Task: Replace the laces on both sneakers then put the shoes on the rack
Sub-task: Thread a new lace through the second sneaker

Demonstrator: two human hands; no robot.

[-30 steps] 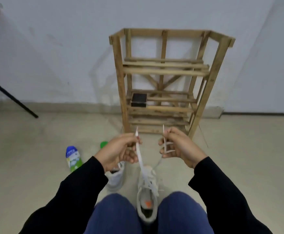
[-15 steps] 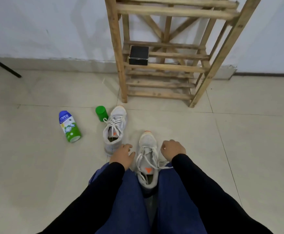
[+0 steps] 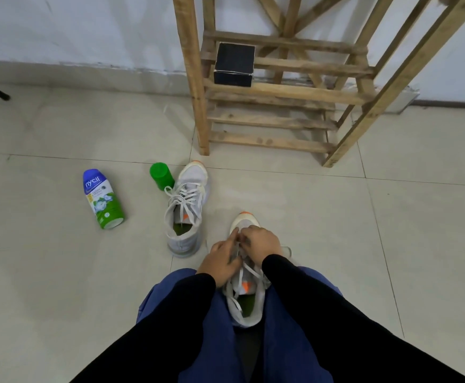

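rack (image 3: pixel 191 78) top cropped, near sneaker (image 3: pixel 244 219) midfoot hidden

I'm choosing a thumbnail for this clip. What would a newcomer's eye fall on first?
Probably the left hand and right hand bunched on the laces of the sneaker between the knees, low centre. Next, the bright green-and-blue bottle lying on the floor at left, near a green cap and the second sneaker. Behind stands the wooden rack, a black box on its shelf.
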